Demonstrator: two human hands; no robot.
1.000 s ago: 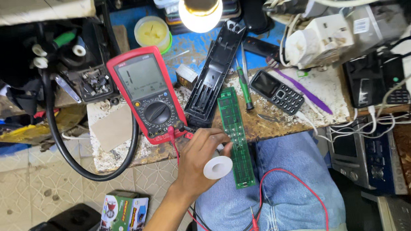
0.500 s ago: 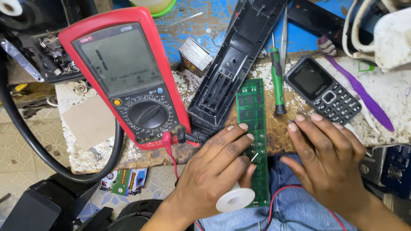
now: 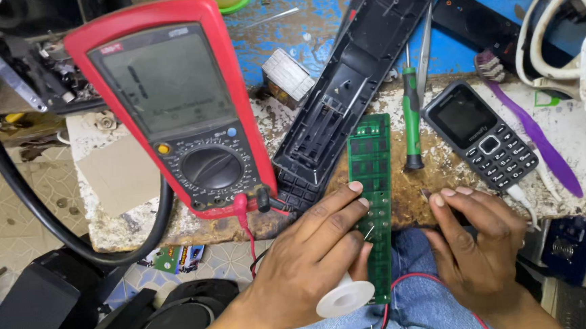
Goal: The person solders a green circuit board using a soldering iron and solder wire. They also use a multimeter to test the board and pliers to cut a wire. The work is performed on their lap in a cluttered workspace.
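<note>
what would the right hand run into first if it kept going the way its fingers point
Probably the green-handled screwdriver. The right hand points up and slightly left across the worn benchtop, with the keypad phone just right of that line.

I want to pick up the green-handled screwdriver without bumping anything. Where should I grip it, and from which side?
Probably pinch the green handle from above, across its width. The screwdriver lies flat with its thin shaft pointing away, between the green circuit board and the keypad phone, so side approaches are tight. The right hand is nearest.
</note>
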